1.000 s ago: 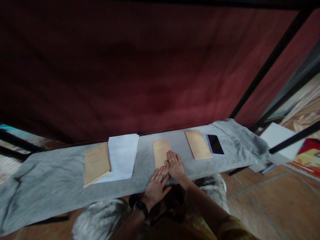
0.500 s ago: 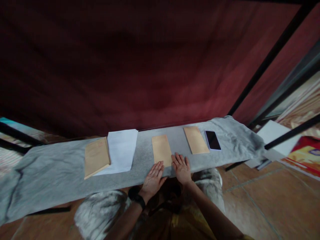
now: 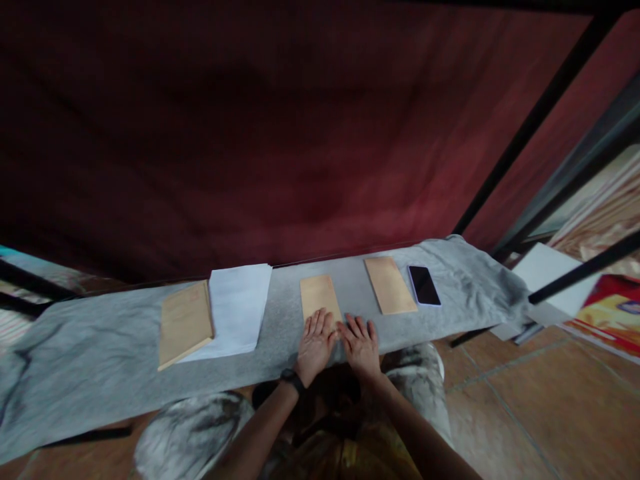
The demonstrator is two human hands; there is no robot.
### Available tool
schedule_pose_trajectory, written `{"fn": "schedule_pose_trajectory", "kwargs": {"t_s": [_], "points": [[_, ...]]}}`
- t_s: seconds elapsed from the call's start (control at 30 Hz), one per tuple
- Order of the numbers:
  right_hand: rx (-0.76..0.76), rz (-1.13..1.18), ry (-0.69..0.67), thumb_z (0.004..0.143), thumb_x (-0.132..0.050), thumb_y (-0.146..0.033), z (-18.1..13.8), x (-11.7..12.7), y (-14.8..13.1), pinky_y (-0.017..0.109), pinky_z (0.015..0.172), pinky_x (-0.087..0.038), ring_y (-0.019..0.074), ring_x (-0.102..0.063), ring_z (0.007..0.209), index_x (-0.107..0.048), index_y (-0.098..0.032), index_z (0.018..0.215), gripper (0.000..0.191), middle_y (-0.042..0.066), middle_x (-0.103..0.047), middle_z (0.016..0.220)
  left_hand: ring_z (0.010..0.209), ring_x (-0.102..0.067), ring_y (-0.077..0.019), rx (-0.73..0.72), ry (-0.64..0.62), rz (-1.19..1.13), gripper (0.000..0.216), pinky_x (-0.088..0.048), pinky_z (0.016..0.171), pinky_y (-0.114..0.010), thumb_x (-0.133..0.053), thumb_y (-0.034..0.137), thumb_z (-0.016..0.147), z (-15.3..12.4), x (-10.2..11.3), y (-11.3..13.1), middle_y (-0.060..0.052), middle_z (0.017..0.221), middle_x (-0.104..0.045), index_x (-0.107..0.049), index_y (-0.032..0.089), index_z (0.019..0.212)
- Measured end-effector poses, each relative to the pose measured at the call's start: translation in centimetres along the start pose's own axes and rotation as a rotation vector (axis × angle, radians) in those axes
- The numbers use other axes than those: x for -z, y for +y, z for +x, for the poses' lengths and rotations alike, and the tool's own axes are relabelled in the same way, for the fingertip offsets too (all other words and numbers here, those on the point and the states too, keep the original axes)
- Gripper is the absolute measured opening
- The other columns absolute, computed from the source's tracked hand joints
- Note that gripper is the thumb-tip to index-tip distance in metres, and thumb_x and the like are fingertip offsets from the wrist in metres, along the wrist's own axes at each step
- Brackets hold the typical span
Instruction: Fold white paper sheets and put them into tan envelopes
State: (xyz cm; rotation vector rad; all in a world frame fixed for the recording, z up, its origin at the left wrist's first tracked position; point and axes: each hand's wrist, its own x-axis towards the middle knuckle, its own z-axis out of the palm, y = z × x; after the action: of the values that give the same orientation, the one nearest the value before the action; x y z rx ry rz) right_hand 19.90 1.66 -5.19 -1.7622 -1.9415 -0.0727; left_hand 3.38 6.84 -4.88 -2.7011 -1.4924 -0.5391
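A brown paper envelope (image 3: 318,293) lies flat on the grey cloth in front of me. My left hand (image 3: 316,341) rests flat on its near end, fingers stretched out and pointing away from me. Beside it, my right hand (image 3: 361,345) lies palm down with spread fingers, its thumb side at the envelope's near right corner. Both hands cover the envelope's near edge. To the right is a second brown envelope (image 3: 391,285), untouched.
On the left, a stack of brown envelopes (image 3: 186,323) partly overlaps white paper sheets (image 3: 241,308). A phone (image 3: 425,285) lies at the right. Grey cloth (image 3: 95,353) covers the narrow bench. Behind hangs a dark red curtain (image 3: 300,167); a black metal bar (image 3: 530,133) slants at right.
My left hand has slid forward and right onto the envelope's near end. My right hand has shifted slightly left and nearer to me. The view has tilted slightly.
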Motion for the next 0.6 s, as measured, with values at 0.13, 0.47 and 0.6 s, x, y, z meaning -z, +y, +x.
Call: {"fn": "schedule_pose_trajectory", "kwargs": {"t_s": [0.13,0.47,0.6], "points": [[-0.003,-0.009,0.004,0.097,-0.049,-0.025,0.0,-0.1,-0.1,0.053,0.115,-0.025,0.0273,-0.048,0.133,-0.060,-0.035,0.133,0.039,0.003,-0.058,0.142,0.149,-0.026,-0.0253,0.033,-0.116,0.016,0.057,-0.023,0.121,-0.050,-0.027,0.039,0.101,4.3,-0.9,-0.9,-0.013,0.158,-0.035,-0.032,0.014,0.152],[0.002,-0.028,-0.043,0.097,-0.050,-0.025,0.1,0.0,0.0,0.052,0.116,-0.024,0.0268,-0.046,0.135,-0.056,-0.036,0.138,0.043,0.002,-0.055,0.145,0.152,-0.016,-0.0238,0.155,-0.307,0.027,0.061,-0.011,0.124,-0.051,-0.027,0.045,0.100,11.3,-1.3,-2.1,-0.007,0.160,-0.032,-0.026,0.019,0.156],[-0.002,-0.020,-0.053,0.097,-0.049,-0.026,0.2,0.4,-0.2,0.052,0.116,-0.023,0.0270,-0.047,0.134,-0.056,-0.036,0.137,0.042,0.003,-0.056,0.144,0.152,-0.017,-0.0227,0.094,-0.232,0.031,0.059,-0.011,0.124,-0.049,-0.024,0.044,0.101,9.8,-1.4,-2.1,-0.006,0.161,-0.030,-0.032,0.019,0.153]]}}
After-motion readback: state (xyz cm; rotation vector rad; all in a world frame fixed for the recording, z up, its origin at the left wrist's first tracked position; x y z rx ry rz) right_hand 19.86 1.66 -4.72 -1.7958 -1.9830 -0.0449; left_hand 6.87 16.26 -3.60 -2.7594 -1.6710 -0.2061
